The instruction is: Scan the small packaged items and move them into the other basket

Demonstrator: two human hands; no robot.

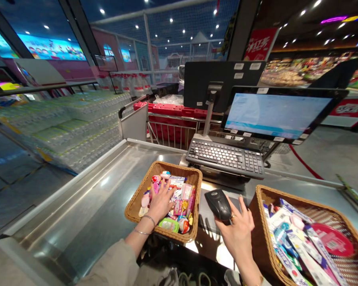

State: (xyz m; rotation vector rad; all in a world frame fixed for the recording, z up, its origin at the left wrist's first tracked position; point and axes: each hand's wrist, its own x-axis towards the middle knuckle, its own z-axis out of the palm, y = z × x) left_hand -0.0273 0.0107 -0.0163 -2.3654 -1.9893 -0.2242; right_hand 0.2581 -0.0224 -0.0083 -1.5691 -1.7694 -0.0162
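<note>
My left hand, with a silver bangle at its wrist, reaches into a woven basket. Its fingers are spread over the small colourful packets and toys there, and touch them; no item is visibly gripped. Inside lie a green packet and a red-and-blue round item near the front. My right hand is closed on a black handheld barcode scanner, held between the two baskets. Its palm side and the scanner's underside are hidden.
At right a second woven basket holds several long packets and a round red item. Behind stand a keyboard and a lit monitor. The metal counter has a raised rim. A wire cart stands beyond it.
</note>
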